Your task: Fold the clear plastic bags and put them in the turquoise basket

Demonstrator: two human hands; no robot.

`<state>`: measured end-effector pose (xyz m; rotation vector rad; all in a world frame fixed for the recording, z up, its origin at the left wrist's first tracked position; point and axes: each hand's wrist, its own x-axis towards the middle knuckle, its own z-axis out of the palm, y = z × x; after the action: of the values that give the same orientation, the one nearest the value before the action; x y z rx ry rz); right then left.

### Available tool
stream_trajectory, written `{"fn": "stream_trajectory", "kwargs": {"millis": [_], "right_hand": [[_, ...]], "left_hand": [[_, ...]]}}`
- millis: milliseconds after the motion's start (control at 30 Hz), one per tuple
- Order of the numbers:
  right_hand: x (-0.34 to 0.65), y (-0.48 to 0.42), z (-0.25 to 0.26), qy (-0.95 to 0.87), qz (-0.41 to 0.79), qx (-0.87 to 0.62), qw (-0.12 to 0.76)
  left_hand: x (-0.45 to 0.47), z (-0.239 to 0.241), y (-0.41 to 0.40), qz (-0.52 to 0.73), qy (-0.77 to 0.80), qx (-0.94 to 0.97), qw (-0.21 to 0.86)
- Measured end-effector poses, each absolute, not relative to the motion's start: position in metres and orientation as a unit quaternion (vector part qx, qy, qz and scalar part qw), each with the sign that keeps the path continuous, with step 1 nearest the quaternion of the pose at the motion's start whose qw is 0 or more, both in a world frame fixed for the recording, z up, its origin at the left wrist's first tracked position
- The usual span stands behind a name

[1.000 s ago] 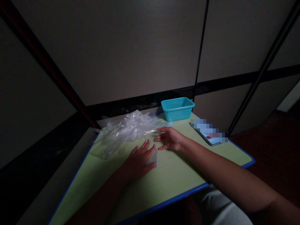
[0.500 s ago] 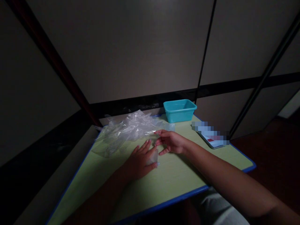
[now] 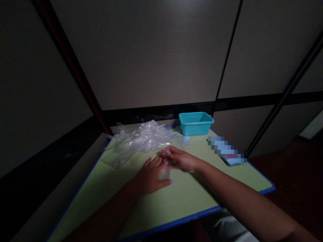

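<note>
My left hand (image 3: 151, 174) lies flat on the green table (image 3: 191, 195), fingers stretched out, pressing down a small clear plastic piece (image 3: 165, 173) under its fingertips. My right hand (image 3: 180, 158) has come in beside it, fingers curled in a pinch at the top edge of that same plastic piece, right against my left fingertips. A heap of crumpled clear plastic bags (image 3: 136, 141) lies just beyond both hands on the left half of the table.
A teal plastic bin (image 3: 196, 123) stands at the table's far edge. A flat blue-and-white object (image 3: 228, 153), partly blurred, lies at the right side. Grey partition walls with dark frames close in behind. The table has a blue rim.
My right hand has pulled back from the bag heap toward my left hand and closed its fingers on the small plastic piece. My left hand has stayed pressed flat.
</note>
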<state>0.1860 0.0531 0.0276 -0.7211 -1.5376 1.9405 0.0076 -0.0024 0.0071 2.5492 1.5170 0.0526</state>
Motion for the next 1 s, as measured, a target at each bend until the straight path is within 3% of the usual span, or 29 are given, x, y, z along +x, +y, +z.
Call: {"fn": "stream_trajectory", "kwargs": {"millis": [367, 567, 733, 800, 1000], "right_hand": [[0.183, 0.052, 0.020, -0.593, 0.702, -0.248, 0.306], [0.187, 0.055, 0.025, -0.565, 0.714, -0.260, 0.323], [0.193, 0.061, 0.029, -0.571, 0.691, -0.281, 0.343], [0.196, 0.064, 0.030, -0.615, 0.642, -0.295, 0.350], [0.203, 0.062, 0.039, -0.832, 0.316, -0.261, 0.374]], "left_hand": [[0.010, 0.010, -0.004, 0.019, 0.516, 0.851, 0.093], [0.008, 0.010, -0.005, 0.070, 0.505, 0.857, 0.081], [0.005, 0.006, -0.002, 0.130, 0.482, 0.857, 0.131], [0.004, 0.003, 0.001, 0.162, 0.479, 0.847, 0.165], [0.002, 0.014, 0.003, 0.289, 0.445, 0.800, 0.280]]}}
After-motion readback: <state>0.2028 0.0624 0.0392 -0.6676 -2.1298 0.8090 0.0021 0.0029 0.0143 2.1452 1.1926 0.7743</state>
